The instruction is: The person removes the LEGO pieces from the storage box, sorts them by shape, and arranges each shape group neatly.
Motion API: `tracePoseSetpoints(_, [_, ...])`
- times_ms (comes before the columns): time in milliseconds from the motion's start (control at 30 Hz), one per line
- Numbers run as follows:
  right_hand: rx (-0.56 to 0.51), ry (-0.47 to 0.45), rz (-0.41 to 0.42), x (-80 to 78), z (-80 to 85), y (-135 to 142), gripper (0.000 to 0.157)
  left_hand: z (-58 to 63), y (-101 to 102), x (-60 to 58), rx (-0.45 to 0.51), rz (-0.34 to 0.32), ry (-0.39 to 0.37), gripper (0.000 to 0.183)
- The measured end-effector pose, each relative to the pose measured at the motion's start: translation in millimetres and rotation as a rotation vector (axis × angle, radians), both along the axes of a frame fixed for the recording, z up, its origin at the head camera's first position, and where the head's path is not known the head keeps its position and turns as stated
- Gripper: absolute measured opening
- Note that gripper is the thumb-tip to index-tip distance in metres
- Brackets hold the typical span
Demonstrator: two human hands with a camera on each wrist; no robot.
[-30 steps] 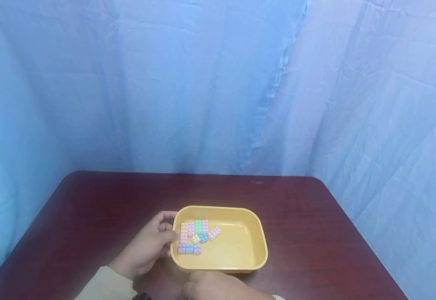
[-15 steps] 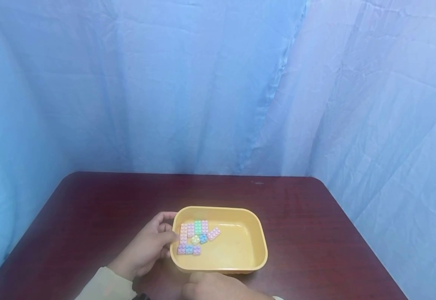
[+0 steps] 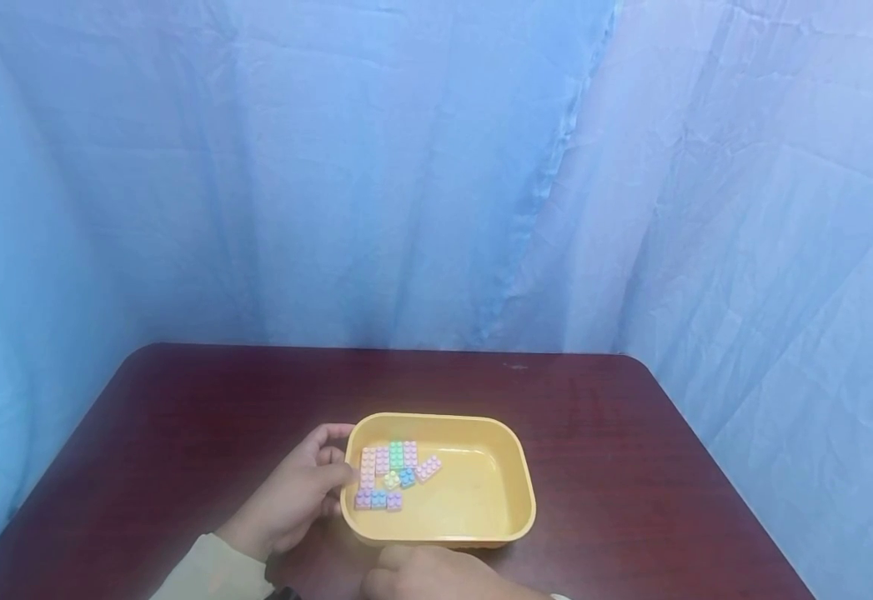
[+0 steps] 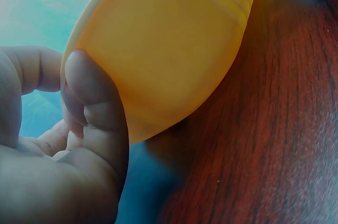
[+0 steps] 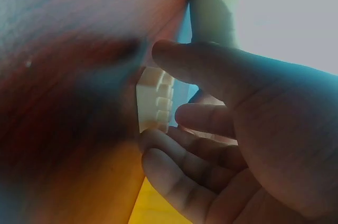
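Note:
A yellow plastic tray point(image 3: 474, 496) sits on the table, tilted slightly in appearance only in the wrist view. Several pastel toy building bricks point(image 3: 396, 454) lie stud-up in its left half, pink, green, blue, yellow and purple. At the tray's left end my left hand point(image 3: 293, 496) grips the wall and rim, thumb and curled fingers on it. My right hand point(image 3: 436, 573) is low in front of the tray, its fingers partly cut off by the head view. In the right wrist view it pinches a pale studded toy brick point(image 5: 149, 100) between thumb and fingertips.
The dark red-brown table point(image 3: 616, 483) has rounded far corners. Pale blue curtains point(image 3: 406, 183) hang behind it and at both sides. Pale sleeves point(image 3: 214, 571) cover the forearms.
Barely anything differs. The right hand shifts very slightly at the tray's front; the left hand, tray and bricks stay in place.

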State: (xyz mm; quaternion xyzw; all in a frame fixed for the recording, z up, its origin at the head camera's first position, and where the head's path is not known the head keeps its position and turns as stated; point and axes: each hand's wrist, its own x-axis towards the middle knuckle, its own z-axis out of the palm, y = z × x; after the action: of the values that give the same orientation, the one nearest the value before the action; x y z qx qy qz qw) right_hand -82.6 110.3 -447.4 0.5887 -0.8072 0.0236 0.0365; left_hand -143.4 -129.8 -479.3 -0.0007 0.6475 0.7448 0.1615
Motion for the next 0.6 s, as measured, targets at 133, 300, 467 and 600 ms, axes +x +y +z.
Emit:
tracePoseSetpoints(133, [-0.004,0.027,0.042,0.0,4.0,1,0.013,0.9,0,1.0,0.000,0.002,0.003,0.077])
tracePoseSetpoints(300, [0.002,0.017,0.019,3.1,17.1,2,0.013,1.1,1,0.9,0.007,0.003,0.004,0.076])
tracePoseSetpoints(467, [-0.073,-0.097,-0.061,4.4,40.9,7,0.014,1.1,1,0.8,0.010,0.002,0.007,0.076])
tracePoseSetpoints(600, [-0.154,-0.152,-0.143,2.0,62.8,15,0.028,1.4,1,0.8,0.010,0.001,0.004,0.075])
